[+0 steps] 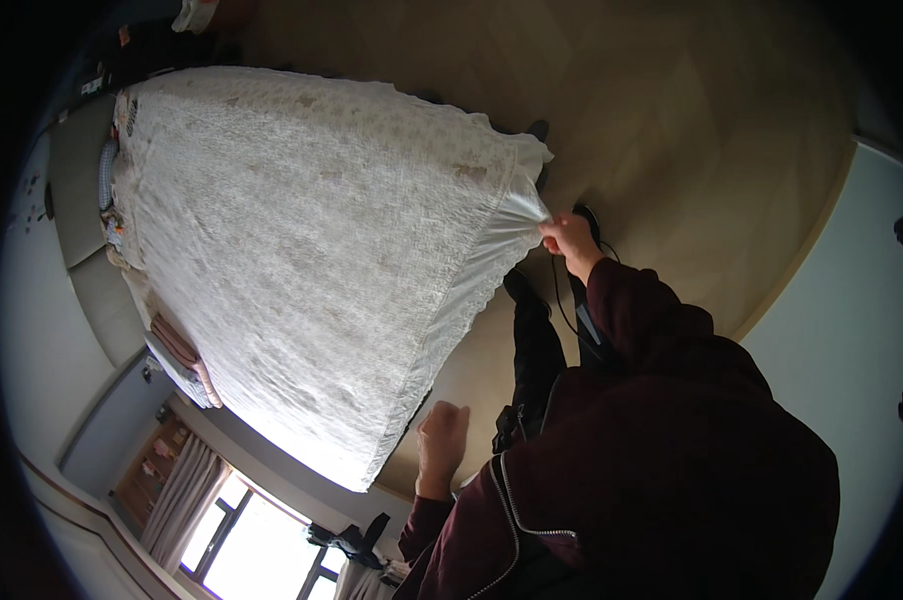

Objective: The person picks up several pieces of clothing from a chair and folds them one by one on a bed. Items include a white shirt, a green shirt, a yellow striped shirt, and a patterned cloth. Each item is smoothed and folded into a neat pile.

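A white quilted bedspread [301,230] with faint patterning and a ruffled border covers the bed. My right hand [568,240] pinches its ruffled edge near the corner at the foot of the bed. From those fingers the cloth stretches taut, with folds fanning out toward the bed. My left hand [441,438] is curled into a fist beside the lower edge of the bedspread, apart from it. Nothing shows in that fist.
Folded brown and pink bedding [179,345] lies by the padded headboard [79,215]. A bright window [256,540] with grey curtains [183,495] is at the lower left. Wood floor [711,150] stretches beyond the bed's foot, and a pale panel [831,270] stands at right.
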### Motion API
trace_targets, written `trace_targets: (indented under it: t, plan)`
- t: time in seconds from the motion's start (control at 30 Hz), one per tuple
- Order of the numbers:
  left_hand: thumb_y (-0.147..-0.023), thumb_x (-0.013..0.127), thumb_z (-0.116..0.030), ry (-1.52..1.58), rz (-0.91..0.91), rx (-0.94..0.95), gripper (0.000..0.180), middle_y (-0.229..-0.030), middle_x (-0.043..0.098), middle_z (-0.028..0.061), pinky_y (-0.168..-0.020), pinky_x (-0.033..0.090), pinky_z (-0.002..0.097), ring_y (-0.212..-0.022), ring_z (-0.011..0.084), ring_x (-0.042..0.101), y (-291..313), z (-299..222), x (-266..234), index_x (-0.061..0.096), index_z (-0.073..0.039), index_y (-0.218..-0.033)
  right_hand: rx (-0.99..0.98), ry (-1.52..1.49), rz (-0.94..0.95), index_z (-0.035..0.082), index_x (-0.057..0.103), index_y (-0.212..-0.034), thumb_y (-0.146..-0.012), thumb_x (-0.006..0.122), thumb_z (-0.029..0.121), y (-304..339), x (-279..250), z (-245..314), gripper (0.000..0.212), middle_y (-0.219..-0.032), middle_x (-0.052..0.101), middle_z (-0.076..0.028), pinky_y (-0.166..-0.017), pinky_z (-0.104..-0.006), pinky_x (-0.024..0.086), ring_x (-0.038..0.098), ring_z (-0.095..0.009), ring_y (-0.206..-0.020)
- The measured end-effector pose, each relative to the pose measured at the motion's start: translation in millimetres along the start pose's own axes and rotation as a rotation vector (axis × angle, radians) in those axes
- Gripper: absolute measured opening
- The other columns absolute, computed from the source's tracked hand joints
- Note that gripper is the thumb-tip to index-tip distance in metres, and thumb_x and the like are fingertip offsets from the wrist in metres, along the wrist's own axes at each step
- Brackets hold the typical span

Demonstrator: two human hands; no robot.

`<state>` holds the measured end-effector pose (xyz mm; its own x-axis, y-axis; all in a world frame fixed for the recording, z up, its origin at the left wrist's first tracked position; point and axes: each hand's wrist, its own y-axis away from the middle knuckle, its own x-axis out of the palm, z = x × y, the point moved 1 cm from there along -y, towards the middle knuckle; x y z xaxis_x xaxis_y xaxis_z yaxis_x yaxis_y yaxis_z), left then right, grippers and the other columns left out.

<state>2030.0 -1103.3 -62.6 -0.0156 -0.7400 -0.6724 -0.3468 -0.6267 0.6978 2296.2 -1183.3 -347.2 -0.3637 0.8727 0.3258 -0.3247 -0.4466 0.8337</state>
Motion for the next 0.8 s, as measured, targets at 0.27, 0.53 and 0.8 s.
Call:
trace_targets:
  t: [0.27,0.53,0.8]
  plan:
    - [-0.088,0.066,-0.02,-0.008,-0.057,-0.033,0.022,-0.075,0.061,0.0199,-0.063,0.046,0.0489,-0.074,0.0422,0.06,1.4,-17.3,-6.1,0.056,-0.002,-0.082,0.013,-0.252,0.144,0.017,0.062,-0.097,-0.08,0.072,0.022,-54.9,-15.3,34.3,0.02,-0.086,0.06,0.004,-0.071,-0.0293,0.044,0.058,-0.011,-0.081]
    - [-0.088,0.066,-0.025,0.06,-0.132,-0.011,0.024,-0.076,0.061,0.018,-0.064,0.046,0.048,-0.076,0.0413,0.059,0.4,-42.4,-27.8,0.057,-0.004,-0.081,-0.498,0.922,-0.293,-0.002,0.06,-0.084,-0.069,0.059,0.007,-123.8,-43.6,40.0,0.018,-0.089,0.063,-0.03,-0.066,-0.0489,0.049,0.061,-0.047,-0.075]
    - [-0.086,0.07,-0.024,0.145,-0.391,0.228,0.025,-0.068,0.064,0.0154,-0.061,0.05,0.0396,-0.063,0.0283,0.064,-23.6,-54.9,-68.6,0.061,-0.001,-0.08,-0.211,0.702,-0.126,0.002,0.052,-0.089,-0.079,0.071,0.012,-43.6,-78.2,183.3,0.024,-0.075,0.056,-0.009,-0.051,-0.0344,0.052,0.062,-0.02,-0.061]
